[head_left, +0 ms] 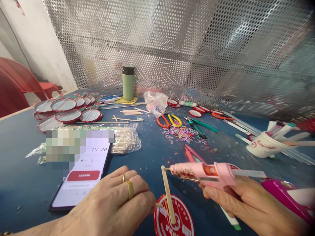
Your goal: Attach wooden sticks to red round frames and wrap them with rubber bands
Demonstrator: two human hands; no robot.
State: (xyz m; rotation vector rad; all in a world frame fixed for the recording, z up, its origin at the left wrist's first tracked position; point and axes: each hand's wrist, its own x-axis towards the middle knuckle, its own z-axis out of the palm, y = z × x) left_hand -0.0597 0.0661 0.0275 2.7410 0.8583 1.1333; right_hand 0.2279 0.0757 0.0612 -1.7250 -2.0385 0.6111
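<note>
My right hand [248, 205] grips a pink glue gun [204, 173], its nozzle touching the top end of a wooden stick [168, 195]. The stick leans up from a red round disc [175, 219] lying at the table's near edge. My left hand [115, 203], wearing gold rings, is closed in a pinch beside the disc's left rim, fingertips on a small stick end [158, 205]. A phone [82, 178] with a lit screen lies just left of that hand.
On the blue table [152, 154] lie a stack of red-rimmed discs [66, 111], a bag of sticks [124, 137], loose sticks, a green flask [128, 82], red and yellow scissors [169, 120], green pliers [200, 124], coloured rubber bands [182, 133], a paper cup [267, 146]. Perforated metal screen behind.
</note>
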